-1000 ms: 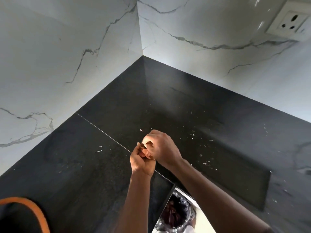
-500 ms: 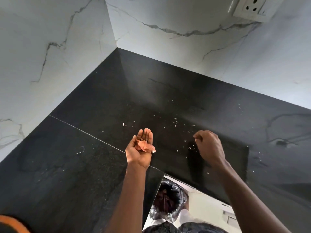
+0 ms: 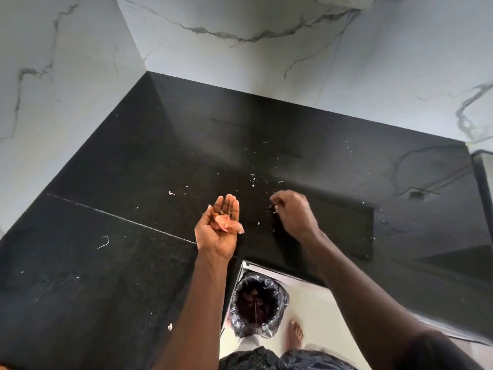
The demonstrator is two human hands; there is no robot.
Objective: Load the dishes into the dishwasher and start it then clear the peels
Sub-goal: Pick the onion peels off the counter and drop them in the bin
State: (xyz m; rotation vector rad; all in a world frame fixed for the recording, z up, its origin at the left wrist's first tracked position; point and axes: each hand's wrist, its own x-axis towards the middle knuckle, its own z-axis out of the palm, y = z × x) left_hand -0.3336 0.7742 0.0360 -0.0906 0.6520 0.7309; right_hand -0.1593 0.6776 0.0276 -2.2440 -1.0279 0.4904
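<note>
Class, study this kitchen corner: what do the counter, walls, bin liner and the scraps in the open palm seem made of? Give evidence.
Counter: polished black stone, likely granite; fine speckle and reflections.
Walls: glossy white marble or marble-look tile; grey veins.
Bin liner: thin black plastic; shiny crinkles.
Scraps: papery pinkish peel, perhaps onion; thin, curled.

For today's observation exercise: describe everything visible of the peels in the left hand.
The peels are thin, papery, pinkish-orange scraps, crumpled, with darker bits nearer the fingers. They lie loose in a small heap on the upturned palm of the left hand, its fingers straight, not closed over them. One piece juts past the palm's edge. All this is above the black counter.
</note>
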